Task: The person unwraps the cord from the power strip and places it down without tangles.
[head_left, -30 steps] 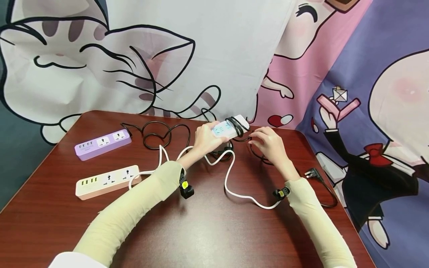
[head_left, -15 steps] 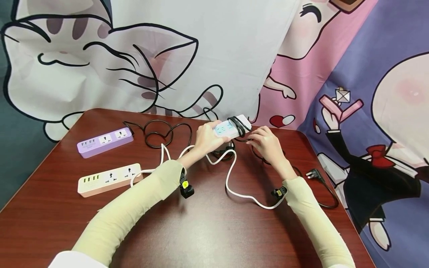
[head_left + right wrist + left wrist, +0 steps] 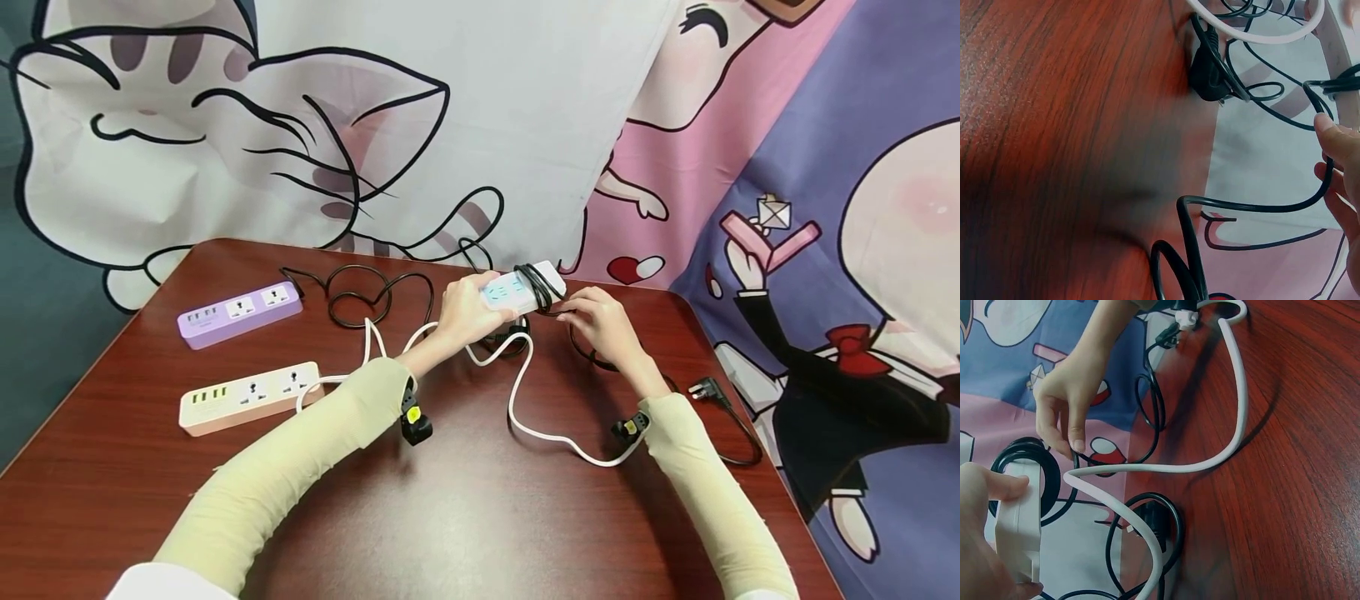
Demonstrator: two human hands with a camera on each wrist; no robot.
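Left hand (image 3: 462, 312) grips a white power strip (image 3: 517, 289) above the far edge of the bench (image 3: 480, 517), fingers curled round its near end. Strip's long axis runs left-right and slightly away, socket face up toward the head camera. Black cord (image 3: 534, 287) is coiled crosswise round the strip's right half. Right hand (image 3: 602, 323) pinches that cord between thumb and forefinger just beside the strip. Left wrist view alone shows the strip edge-on with the coil behind it, and a white cable (image 3: 1222, 450) looping across the bench. Right wrist view alone shows a black plug (image 3: 1210, 74) lying near the bench edge. Purple power strip (image 3: 240, 312) and pink power strip (image 3: 251, 397) lie well apart, at left.
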